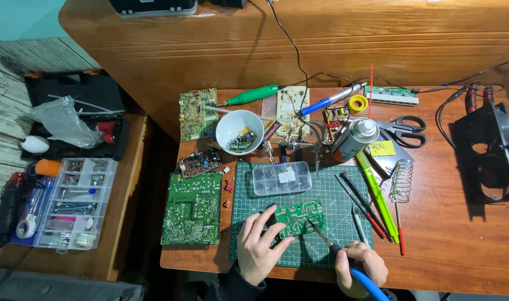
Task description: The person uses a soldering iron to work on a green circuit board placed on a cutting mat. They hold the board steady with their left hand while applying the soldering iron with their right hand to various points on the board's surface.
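Soldering iron tip set to a small green circuit board on the cutting mat.

The right hand (361, 263) grips a blue-handled soldering iron (328, 243); the left hand (258, 245) pinches the circuit board (297, 217) by its near-left edge, flat on the green cutting mat (321, 189). Best done with the board pinned firm and the tip steady. The board is green with pale traces. Beyond sits a clear parts box (282, 178), then a white bowl (239, 131).

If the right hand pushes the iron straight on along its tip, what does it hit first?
The right hand aims the soldering iron up and left, so the small green circuit board, steadied by the left hand, comes first. The tip looks at its edge already, though height is unclear.
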